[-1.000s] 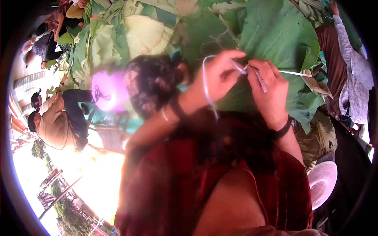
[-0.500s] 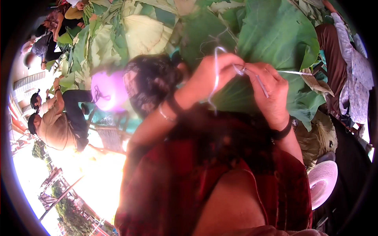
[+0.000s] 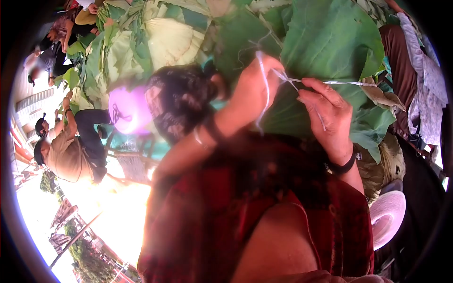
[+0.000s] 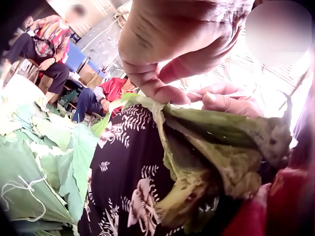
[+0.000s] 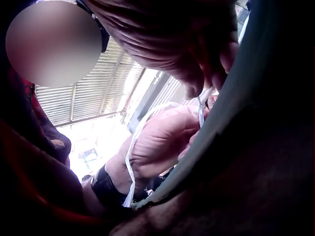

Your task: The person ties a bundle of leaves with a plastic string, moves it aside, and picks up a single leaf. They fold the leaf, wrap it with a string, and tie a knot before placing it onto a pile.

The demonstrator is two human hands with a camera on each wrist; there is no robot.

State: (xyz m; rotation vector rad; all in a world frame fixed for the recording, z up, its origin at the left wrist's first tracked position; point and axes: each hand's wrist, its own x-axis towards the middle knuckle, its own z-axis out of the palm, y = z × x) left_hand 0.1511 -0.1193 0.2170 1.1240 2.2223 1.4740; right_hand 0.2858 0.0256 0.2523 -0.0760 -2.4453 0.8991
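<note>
A thin white string (image 3: pixel 349 83) runs taut over a large green leaf (image 3: pixel 335 42) and crosses itself between the hands. My left hand (image 3: pixel 257 89) pinches the string at this crossing with curled fingers, and a loose length hangs over its back. Just to the right, my right hand (image 3: pixel 332 115) holds one strand between thumb and fingers, its tail dangling below the palm. The right wrist view shows the string (image 5: pixel 130 162) draped across the left hand (image 5: pixel 162 140). Folded leaves (image 4: pixel 211 142) lie right under the fingers in the left wrist view.
More leaves (image 3: pixel 174 42) are heaped at the upper left, near a pink-purple round object (image 3: pixel 130 109). A dark flower-patterned cloth (image 4: pixel 118 172) lies beside the leaves. A pale hat (image 3: pixel 389 219) is at the lower right. Several people sit around, one in a tan shirt (image 3: pixel 71 158).
My hands have drawn apart a little, the left up and leftward, the right to the right. The crossed string now shows between them, and the loose length on the left hand has shifted.
</note>
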